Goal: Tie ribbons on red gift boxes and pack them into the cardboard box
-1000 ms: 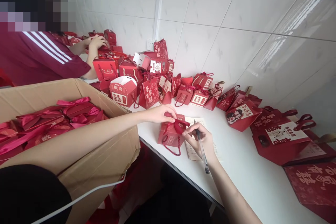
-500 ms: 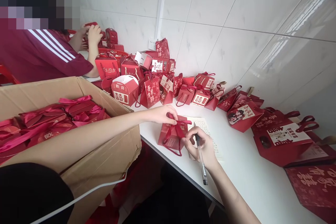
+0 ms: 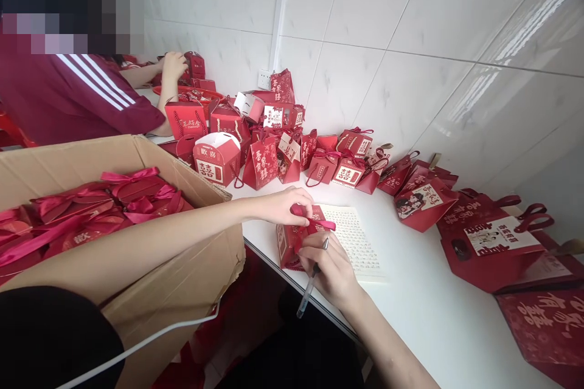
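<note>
A small red gift box (image 3: pixel 288 243) with a pink-red ribbon (image 3: pixel 314 223) stands at the near edge of the white table (image 3: pixel 424 310). My left hand (image 3: pixel 285 203) reaches over from the left and pinches the ribbon on top of the box. My right hand (image 3: pixel 331 270) is closed on a pen (image 3: pixel 311 284) that points down and to the left, and its fingers touch the box's right side and the ribbon. A sheet of printed paper (image 3: pixel 353 243) lies on the table just right of the box.
An open cardboard carton (image 3: pixel 182 279) full of red ribboned boxes sits at my left. Several red gift boxes and bags (image 3: pixel 283 146) crowd the table along the tiled wall, with larger ones (image 3: pixel 488 243) at right. Another person in a striped maroon shirt (image 3: pixel 82 103) handles boxes at far left.
My right hand has turned over the box, so the pen now points down-left instead of down-right. The box has tilted toward the table edge. The other person's hands have shifted.
</note>
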A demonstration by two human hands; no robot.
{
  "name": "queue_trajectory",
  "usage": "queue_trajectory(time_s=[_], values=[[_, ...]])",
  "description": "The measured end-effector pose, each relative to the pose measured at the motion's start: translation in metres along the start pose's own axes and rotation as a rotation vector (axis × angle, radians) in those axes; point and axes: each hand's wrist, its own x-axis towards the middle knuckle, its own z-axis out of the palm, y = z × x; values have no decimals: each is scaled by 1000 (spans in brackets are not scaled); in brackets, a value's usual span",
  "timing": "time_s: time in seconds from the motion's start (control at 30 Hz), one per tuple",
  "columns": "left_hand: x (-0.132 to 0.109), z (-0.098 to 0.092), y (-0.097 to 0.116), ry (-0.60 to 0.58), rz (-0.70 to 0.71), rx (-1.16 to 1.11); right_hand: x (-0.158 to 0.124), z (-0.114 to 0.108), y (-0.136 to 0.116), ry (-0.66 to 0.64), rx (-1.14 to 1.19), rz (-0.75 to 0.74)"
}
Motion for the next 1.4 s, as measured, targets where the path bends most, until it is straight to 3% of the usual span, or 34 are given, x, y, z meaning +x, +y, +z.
queue_trajectory(time_s=[0.23, 0.47, 0.77, 1.03, 1.27, 1.4], values=[[3, -2, -5, -62, 30, -65, 2, 3, 1, 107, -75, 32], [3, -2, -5, -91, -42, -114, 0, 4, 2, 7, -20, 22], [2, 1, 0, -63, -71, -137, 15, -1, -10, -44, 31, 87], [1, 2, -5, -58, -101, -98, 8, 5, -12, -40, 18, 108], [1, 1, -1, -64, -101, -58, 5, 8, -14, 83, 203, 217], [1, 2, 0, -67, -132, -60, 4, 12, -17, 129, 228, 149]])
